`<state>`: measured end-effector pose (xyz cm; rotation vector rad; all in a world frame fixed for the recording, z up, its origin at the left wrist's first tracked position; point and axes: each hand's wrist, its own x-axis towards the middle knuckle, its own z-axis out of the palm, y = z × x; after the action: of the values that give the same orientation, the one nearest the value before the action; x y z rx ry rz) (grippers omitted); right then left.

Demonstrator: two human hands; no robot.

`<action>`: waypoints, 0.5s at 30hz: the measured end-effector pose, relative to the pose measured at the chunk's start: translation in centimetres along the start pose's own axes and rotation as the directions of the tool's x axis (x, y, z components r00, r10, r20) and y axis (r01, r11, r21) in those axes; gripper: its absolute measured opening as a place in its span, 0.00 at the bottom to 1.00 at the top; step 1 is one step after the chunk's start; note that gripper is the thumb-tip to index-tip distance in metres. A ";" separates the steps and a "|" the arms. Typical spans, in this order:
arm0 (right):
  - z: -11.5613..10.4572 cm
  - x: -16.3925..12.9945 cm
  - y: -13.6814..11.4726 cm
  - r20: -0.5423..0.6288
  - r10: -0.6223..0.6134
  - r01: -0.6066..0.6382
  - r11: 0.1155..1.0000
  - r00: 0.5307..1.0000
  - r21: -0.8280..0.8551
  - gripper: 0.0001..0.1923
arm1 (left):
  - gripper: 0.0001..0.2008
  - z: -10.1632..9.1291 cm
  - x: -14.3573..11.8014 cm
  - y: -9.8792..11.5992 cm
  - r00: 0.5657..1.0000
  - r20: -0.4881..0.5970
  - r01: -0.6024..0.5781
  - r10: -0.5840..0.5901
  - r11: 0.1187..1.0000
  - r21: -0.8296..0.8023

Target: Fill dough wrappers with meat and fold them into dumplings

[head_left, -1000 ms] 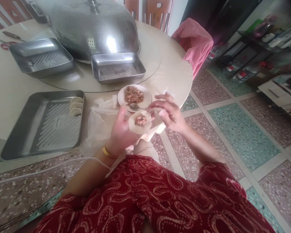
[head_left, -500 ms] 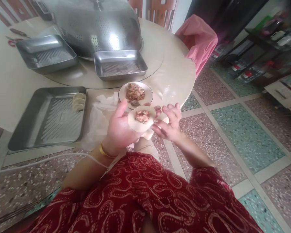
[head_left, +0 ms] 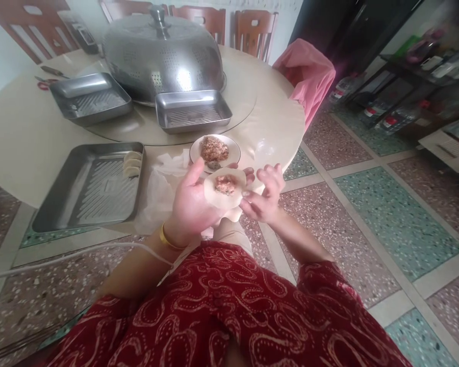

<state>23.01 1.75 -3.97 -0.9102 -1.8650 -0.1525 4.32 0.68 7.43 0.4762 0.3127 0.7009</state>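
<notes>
My left hand (head_left: 191,206) lies palm up and carries a round dumpling wrapper (head_left: 224,189) with a lump of minced meat in its middle. My right hand (head_left: 265,196) is beside it, fingers spread, fingertips touching the wrapper's right edge. Just beyond the hands a small white plate (head_left: 232,148) holds minced filling and a spoon. Left of the plate lies a pile of thin wrappers in a plastic sheet (head_left: 164,178). A steel tray (head_left: 87,188) at the near left holds three folded dumplings (head_left: 132,163) in its far right corner.
On the round beige table (head_left: 23,148) stand two more steel trays (head_left: 90,97) (head_left: 193,109) and a large perforated metal dome cover (head_left: 162,53). Wooden chairs (head_left: 252,30) sit behind, one draped with pink cloth (head_left: 309,76). A white cable (head_left: 72,252) crosses the terrazzo floor.
My right hand came down from above the plate to the wrapper's right edge. The left hand kept holding the filled wrapper. The view tilted up a little.
</notes>
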 end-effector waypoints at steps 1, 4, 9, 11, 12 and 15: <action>0.1 -0.2 0.1 0.027 -0.008 0.008 1.000 1.000 0.007 0.05 | 0.33 0.0 0.0 0.0 1.000 0.005 0.004 -0.004 1.000 -0.002; 0.1 -0.4 0.4 0.110 0.001 0.000 1.000 0.994 -0.001 0.02 | 0.34 0.0 0.1 -0.1 1.000 0.013 0.020 -0.020 1.000 -0.013; 0.0 -0.3 0.6 0.088 -0.074 0.070 0.996 0.993 0.047 0.03 | 0.35 -0.3 0.1 -0.2 1.000 0.012 0.029 -0.029 0.999 -0.015; -0.1 -0.2 0.5 0.001 -0.190 0.190 0.981 0.982 0.025 0.06 | 0.34 -0.4 0.2 -0.3 1.000 0.008 0.027 -0.027 1.000 -0.010; -0.2 -0.2 0.4 -0.032 -0.240 0.239 0.971 0.970 -0.020 0.07 | 0.33 -0.5 0.3 -0.3 1.000 0.006 0.028 -0.028 1.000 -0.009; -0.5 0.2 -0.2 -0.040 -0.283 0.273 0.948 0.958 -0.162 0.07 | 0.28 -0.7 0.4 -0.6 0.999 0.014 0.033 -0.033 0.999 0.001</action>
<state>23.17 1.47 -3.52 -0.7309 -1.9352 -0.5002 4.60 0.74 6.53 0.4760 0.3067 0.6655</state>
